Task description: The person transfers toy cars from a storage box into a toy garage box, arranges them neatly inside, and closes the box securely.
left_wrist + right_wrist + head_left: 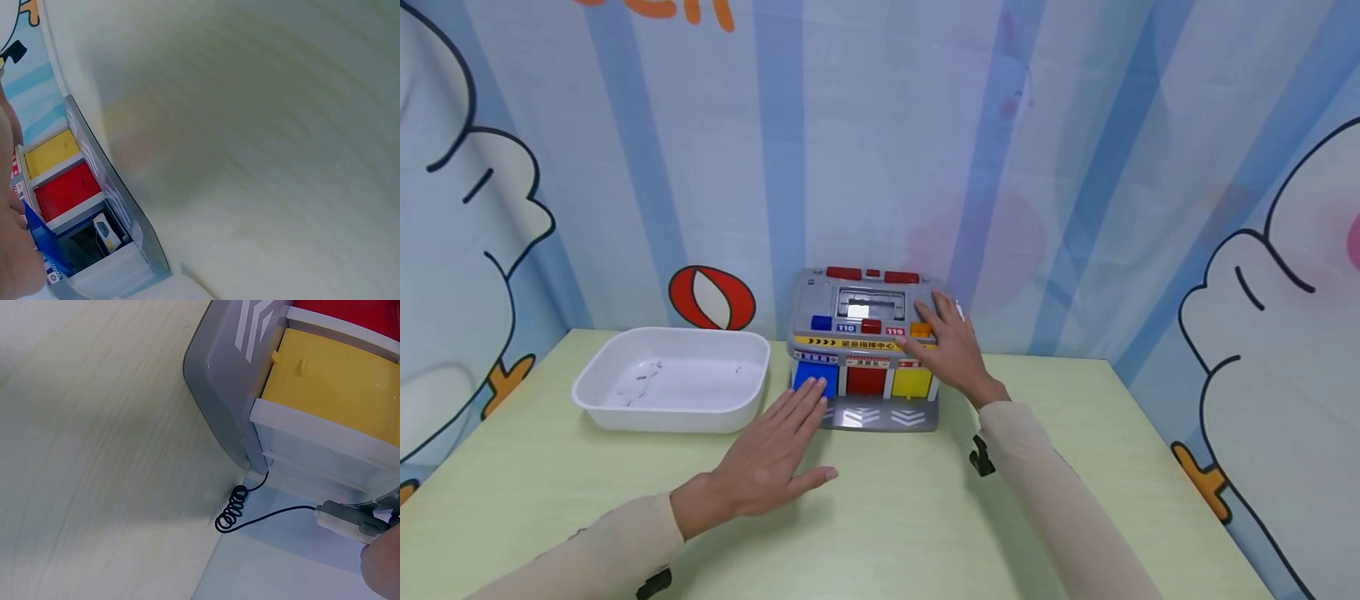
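A grey toy rescue-station garage point(820, 292) stands at the back of the table, with blue, red and yellow doors in front. My left hand point(771, 458) reaches to its left side, fingers straight, fingertips at the blue door point(47, 244). In the left wrist view that door is swung up, and a small white toy vehicle point(106, 232) sits in the bay behind it. My right hand point(951, 346) rests on the garage's top right corner, fingers spread around the orange button point(921, 330). The red door point(67, 190) and yellow door point(337, 381) are down.
A white plastic tub point(670, 421) stands left of the garage. A small grey-and-white handset point(347, 522) hangs on the garage's right side, with a black coiled cord point(232, 506) running down from it. A printed curtain point(880, 167) rises behind the table.
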The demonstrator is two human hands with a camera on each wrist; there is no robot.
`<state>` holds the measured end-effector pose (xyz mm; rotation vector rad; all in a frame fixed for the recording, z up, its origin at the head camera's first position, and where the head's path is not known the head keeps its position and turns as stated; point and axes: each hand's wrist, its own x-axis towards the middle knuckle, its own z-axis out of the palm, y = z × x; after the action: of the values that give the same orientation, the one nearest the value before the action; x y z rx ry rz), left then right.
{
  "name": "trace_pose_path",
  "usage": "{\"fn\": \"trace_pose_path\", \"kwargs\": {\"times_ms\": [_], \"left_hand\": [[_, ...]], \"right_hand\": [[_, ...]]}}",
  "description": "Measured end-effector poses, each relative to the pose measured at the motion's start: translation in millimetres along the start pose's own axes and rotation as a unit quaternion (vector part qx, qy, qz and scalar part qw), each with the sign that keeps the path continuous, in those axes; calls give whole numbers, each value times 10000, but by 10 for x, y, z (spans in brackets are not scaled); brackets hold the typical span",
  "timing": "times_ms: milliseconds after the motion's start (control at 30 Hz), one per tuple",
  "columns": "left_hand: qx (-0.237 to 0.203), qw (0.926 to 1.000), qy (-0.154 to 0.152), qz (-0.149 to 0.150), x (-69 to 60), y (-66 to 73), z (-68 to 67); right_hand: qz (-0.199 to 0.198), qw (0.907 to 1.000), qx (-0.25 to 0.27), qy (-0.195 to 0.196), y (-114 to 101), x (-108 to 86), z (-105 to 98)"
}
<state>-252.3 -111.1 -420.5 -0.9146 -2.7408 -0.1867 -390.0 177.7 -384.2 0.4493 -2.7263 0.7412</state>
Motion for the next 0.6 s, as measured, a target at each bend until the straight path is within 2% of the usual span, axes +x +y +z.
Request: {"fn": "trace_pose_path", "kwargs": {"times_ms": [167,367,600], "left_hand": [[-60,9997,-242,-75,-22,-9,51],[-114,9984,-552,25,-28,-73,135],[-9,9952,-973,139,66,-169,197]], "right_hand": [[17,10000,30,0,5,0,0],[19,10000,5,24,4,0,3],[-5,10000,-8,31,1,-4,1]]}}
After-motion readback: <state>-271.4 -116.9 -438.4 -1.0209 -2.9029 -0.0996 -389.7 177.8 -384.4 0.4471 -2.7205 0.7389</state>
